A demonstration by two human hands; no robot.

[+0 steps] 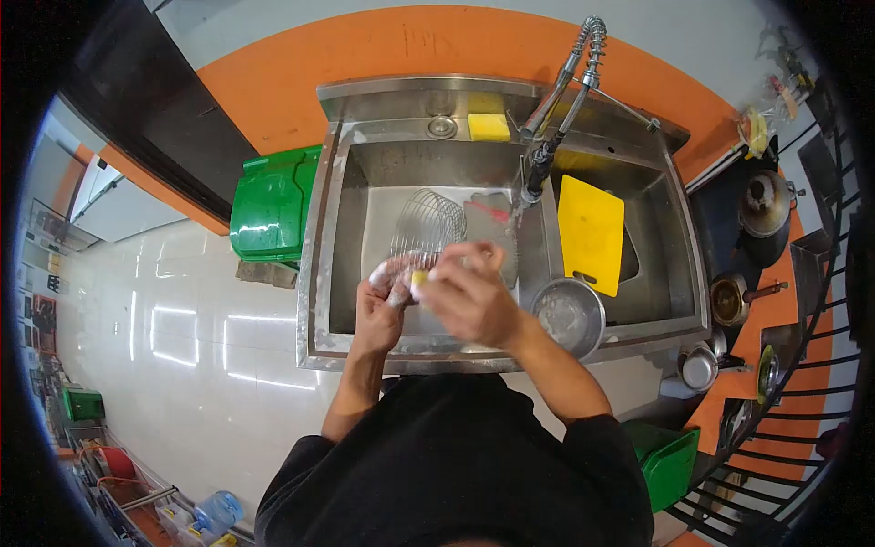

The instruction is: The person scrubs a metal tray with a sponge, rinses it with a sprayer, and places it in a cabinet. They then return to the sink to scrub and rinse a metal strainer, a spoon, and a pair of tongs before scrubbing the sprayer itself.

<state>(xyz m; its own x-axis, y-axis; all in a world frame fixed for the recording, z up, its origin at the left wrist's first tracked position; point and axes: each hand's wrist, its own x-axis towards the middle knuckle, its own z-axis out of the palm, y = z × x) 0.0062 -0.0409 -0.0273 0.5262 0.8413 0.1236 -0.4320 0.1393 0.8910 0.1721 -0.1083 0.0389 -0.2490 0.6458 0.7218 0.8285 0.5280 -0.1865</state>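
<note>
A wire whisk (428, 223) points away from me over the left sink basin, its looped wires uppermost. My left hand (381, 296), with white foam on its fingers, is closed around the whisk's lower end; the handle itself is hidden by my hands. Close beside it, my right hand (474, 296) is curled and slightly blurred. A small bit of yellow sponge (419, 281) shows between the two hands, at the right fingertips. Just right of my right hand, a round metal bowl (570, 317) with whitish liquid sits at the divider's near end.
A yellow cutting board (591, 235) leans in the right basin. The spring-hose faucet (542, 164) rises over the divider. Another yellow sponge (488, 128) lies on the back ledge. A green bin (273, 205) stands left of the sink; pans (729, 301) are at the right.
</note>
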